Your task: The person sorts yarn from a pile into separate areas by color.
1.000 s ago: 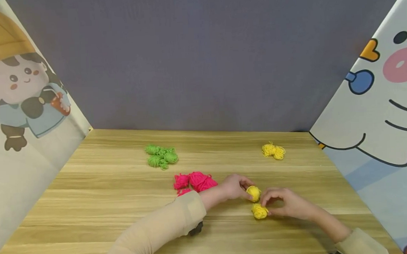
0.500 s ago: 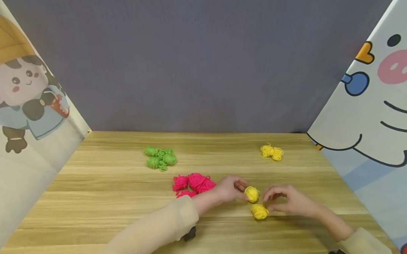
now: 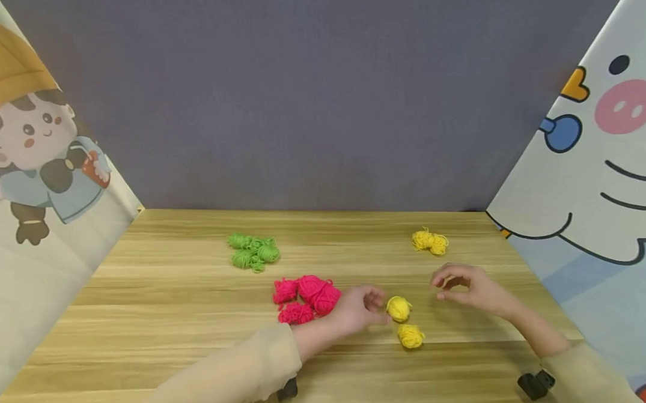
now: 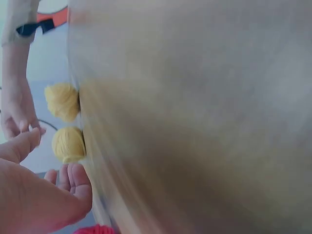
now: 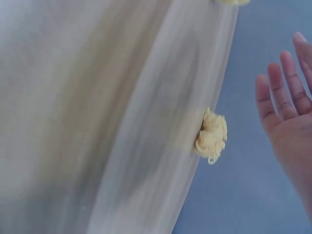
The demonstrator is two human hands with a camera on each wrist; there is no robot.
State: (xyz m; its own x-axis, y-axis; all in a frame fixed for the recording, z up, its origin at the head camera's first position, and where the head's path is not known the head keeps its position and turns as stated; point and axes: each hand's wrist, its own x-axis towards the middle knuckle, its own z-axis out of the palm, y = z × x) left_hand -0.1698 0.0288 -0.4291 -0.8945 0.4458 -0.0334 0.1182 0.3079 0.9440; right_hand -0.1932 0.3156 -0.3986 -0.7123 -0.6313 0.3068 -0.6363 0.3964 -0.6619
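Two yellow yarn balls lie near each other on the wooden table: a rounder yarn ball [image 3: 398, 309] and, just nearer, a looser yarn ball [image 3: 411, 336]. My left hand [image 3: 358, 310] is left of the rounder one, a small gap apart, its fingers loosely bent and holding nothing. In the left wrist view both balls show beyond my thumb and fingers. To the right, my right hand [image 3: 470, 288] hovers above the table with relaxed fingers and nothing in them. Farther back lies a yellow yarn bundle [image 3: 430, 242], seen also in the right wrist view.
Several pink yarn balls [image 3: 311, 293] lie just left of my left hand. A green yarn cluster [image 3: 253, 251] sits farther back on the left. A grey panel [image 3: 308, 106] closes the table's [image 3: 160, 305] back, with printed cartoon panels at both sides.
My right hand has drawn away from the nearer yellow yarn ball, moving back and right. My left hand has let go of the rounder ball and shifted slightly left.
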